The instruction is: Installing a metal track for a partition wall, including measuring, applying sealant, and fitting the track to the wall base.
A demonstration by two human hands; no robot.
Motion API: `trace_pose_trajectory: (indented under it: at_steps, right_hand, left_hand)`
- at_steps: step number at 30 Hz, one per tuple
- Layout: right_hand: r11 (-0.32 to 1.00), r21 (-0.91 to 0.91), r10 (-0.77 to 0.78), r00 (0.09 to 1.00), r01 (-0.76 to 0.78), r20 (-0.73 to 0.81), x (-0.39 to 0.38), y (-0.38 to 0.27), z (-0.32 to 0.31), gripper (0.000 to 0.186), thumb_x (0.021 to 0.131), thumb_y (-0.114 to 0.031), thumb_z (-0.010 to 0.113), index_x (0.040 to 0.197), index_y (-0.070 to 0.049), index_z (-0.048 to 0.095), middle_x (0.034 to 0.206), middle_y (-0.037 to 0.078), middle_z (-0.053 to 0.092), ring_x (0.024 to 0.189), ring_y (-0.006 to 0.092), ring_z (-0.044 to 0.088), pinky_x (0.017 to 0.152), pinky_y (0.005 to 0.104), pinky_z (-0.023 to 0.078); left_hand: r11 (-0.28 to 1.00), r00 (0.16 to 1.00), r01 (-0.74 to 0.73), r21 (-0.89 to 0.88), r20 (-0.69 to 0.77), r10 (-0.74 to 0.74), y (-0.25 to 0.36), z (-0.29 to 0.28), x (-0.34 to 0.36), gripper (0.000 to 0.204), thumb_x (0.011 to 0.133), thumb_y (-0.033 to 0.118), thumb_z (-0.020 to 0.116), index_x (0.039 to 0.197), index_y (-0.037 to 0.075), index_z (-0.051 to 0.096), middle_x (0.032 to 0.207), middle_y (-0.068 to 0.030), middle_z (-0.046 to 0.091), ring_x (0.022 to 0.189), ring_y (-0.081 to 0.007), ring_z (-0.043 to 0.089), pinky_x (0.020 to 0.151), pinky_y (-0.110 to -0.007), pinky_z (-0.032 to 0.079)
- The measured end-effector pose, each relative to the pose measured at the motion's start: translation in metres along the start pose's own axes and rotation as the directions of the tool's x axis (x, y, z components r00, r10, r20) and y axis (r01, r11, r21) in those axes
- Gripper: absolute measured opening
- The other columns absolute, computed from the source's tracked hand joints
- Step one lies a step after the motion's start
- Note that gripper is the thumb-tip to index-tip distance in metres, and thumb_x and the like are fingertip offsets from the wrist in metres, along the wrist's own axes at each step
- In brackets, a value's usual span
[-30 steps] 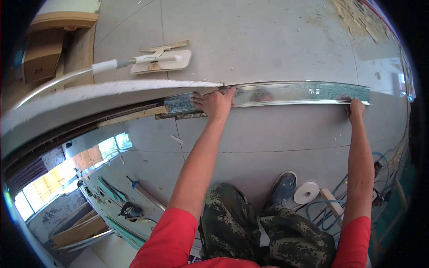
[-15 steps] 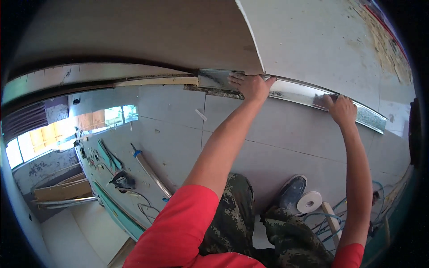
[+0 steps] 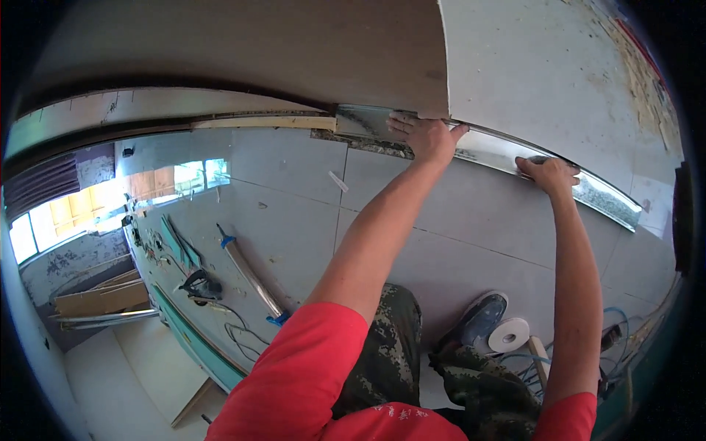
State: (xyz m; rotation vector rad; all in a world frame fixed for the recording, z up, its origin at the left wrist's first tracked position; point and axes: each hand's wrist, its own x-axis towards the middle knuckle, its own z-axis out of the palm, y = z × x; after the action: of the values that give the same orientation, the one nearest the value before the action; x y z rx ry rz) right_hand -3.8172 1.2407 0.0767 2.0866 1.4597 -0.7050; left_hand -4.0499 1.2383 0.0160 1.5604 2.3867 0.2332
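A long shiny metal channel (image 3: 491,146) runs along the bottom edge of a brown board (image 3: 243,51) and a pale panel (image 3: 529,81). My left hand (image 3: 430,138) lies on the channel just below the joint between the two boards, with its fingers stretched flat and its thumb apart. Farther right, my right hand (image 3: 553,175) is closed over the channel, thumb to the left. Part of the channel is hidden under both hands. Its right end (image 3: 629,217) sticks out past my right hand.
A wooden strip (image 3: 265,123) continues left from the channel. On the tiled floor lie a silver tube tool with blue ends (image 3: 254,275), a dark power tool with a cord (image 3: 200,285) and green strips (image 3: 195,338). A white roll (image 3: 509,335) sits beside my shoe (image 3: 482,316), near blue hose (image 3: 618,323).
My right hand has slid left along the channel, closer to my left hand. My left hand keeps its place on the channel. The whole view has shifted slightly.
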Motion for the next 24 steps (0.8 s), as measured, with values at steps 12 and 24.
trace_pose_trajectory:
  at_steps: [12, 24]
  right_hand:
    - [0.998, 0.022, 0.055, 0.997, -0.057, 0.06, 0.008, -0.002, -0.004, 0.097, 0.07, -0.07, 0.065, 0.121, 0.012, 0.055, 0.134, 0.032, 0.045, 0.132, 0.0509, 0.03, 0.106, 0.06, 0.025]
    - [0.997, 0.058, 0.037, 0.996, -0.042, 0.084, 0.007, 0.0, -0.006, 0.087, 0.07, -0.067, 0.066, 0.116, 0.007, 0.061, 0.129, 0.032, 0.05, 0.131, 0.0558, 0.028, 0.106, 0.0624, 0.024]
  left_hand:
    - [0.998, 0.987, -0.065, -0.006, 0.149, 0.065, 0.001, -0.02, -0.005, 0.102, 0.069, 0.058, 0.073, 0.137, -0.008, 0.035, 0.134, -0.0541, 0.014, 0.13, -0.0666, 0.013, 0.106, -0.069, 0.014]
    - [0.989, 0.965, -0.057, 0.138, 0.263, 0.019, -0.008, -0.028, -0.013, 0.097, 0.067, 0.046, 0.079, 0.14, -0.003, 0.038, 0.141, -0.0425, 0.026, 0.135, -0.0525, 0.026, 0.11, -0.058, 0.021]
